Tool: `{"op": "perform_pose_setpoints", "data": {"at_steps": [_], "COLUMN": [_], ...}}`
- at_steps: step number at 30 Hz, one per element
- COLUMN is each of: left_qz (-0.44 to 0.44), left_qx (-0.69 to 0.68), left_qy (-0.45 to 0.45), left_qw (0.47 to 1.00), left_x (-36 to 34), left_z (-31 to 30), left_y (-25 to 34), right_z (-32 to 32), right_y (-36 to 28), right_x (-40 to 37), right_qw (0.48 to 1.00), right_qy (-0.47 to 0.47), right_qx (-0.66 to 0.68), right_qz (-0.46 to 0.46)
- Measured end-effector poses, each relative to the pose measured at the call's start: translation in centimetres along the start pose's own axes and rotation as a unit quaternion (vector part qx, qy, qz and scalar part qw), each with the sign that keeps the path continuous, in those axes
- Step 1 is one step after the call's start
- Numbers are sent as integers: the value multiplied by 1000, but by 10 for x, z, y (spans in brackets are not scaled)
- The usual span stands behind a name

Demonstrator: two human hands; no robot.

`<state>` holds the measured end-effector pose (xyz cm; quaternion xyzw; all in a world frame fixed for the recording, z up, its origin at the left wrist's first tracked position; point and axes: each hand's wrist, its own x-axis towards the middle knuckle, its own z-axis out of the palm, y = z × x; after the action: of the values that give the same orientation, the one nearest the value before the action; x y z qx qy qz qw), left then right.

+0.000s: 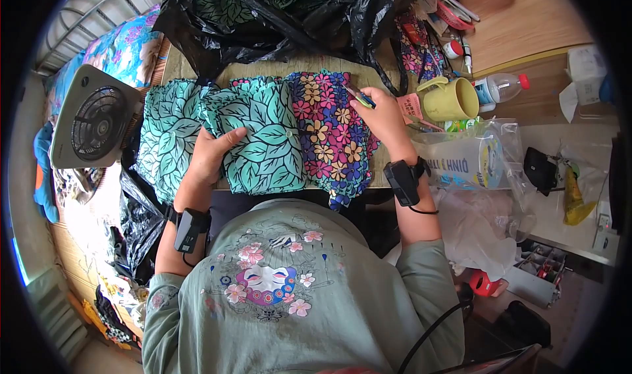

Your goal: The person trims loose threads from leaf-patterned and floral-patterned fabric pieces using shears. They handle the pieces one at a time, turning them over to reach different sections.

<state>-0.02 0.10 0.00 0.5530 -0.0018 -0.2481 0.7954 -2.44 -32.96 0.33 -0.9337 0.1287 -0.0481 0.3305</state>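
My left hand [217, 151] grips the left edge of a teal leaf-print fabric piece [263, 137], thumb on top and fingers hidden beneath. More teal leaf-print fabric [168, 130] lies to its left. On the right, a stack of dark floral fabric [336, 130] with pink, yellow and purple flowers touches the teal piece. My right hand [382, 114] is closed around a small tool [359, 96], which looks like thread snips, over the floral fabric's upper right edge. Its tip points up and left.
A black plastic bag [283, 32] with teal fabric lies beyond the work surface. A fan [95, 121] stands at left. At right are a yellow-green mug [454, 99], a bottle [500, 90] and a clear printed bag [461, 160].
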Motion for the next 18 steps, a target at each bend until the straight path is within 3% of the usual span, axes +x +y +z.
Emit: {"op": "perform_pose_setpoints", "data": {"at_steps": [5,9,14,17,18], "left_qz": [2,19,11,0,0], "left_qx": [3,36,8,2,2], "left_qy": [-4,13,1,5,5], "left_qw": [1000,999,1000,1000,1000], "left_x": [1,-2,1,1,1], "left_z": [-1,5,1,-1,-1], "left_y": [0,3,1,-2,-2], "right_z": [-7,-7,-17,-19,-18], "right_y": [-5,-12,-24,-54,-67], "right_x": [4,-4,-13,-20,-22], "right_qw": [998,1000,999,982,982], "right_qy": [-56,5,-14,-75,-75], "right_qx": [-17,-30,-44,173,173], "right_qz": [22,7,-18,-27,-26]}}
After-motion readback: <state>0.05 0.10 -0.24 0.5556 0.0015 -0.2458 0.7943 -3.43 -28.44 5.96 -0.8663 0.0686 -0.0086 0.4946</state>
